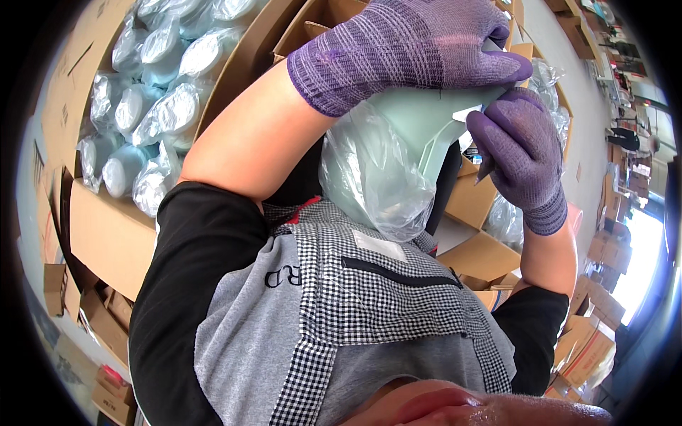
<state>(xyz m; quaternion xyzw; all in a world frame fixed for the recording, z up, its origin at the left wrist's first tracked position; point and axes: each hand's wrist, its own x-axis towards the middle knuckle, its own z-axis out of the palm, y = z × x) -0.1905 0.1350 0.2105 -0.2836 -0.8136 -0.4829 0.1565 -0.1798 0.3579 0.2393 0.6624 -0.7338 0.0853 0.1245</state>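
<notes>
A pale green plastic container [419, 117] with a raised rib or handle is held in front of my chest. A clear plastic bag [380, 181] covers its lower part. My left hand [455, 42], in a purple knitted glove, is closed over the container's upper edge, its thumb pointing right. Close on the right, my right hand [522, 145] wears a matching glove, its fingers curled in. A small white piece [467, 113], like a label or tape, shows at its fingertips against the container. Below those fingers a dark pointed bit sticks out; I cannot tell what it is.
At left stands a big cardboard box [106, 234] with several bagged pale blue-green items [160, 106] inside. Opened cartons [472, 195] with more bagged items [506, 220] lie at right. Stacked boxes [586, 348] line the far right, where a person [625, 138] stands in the distance.
</notes>
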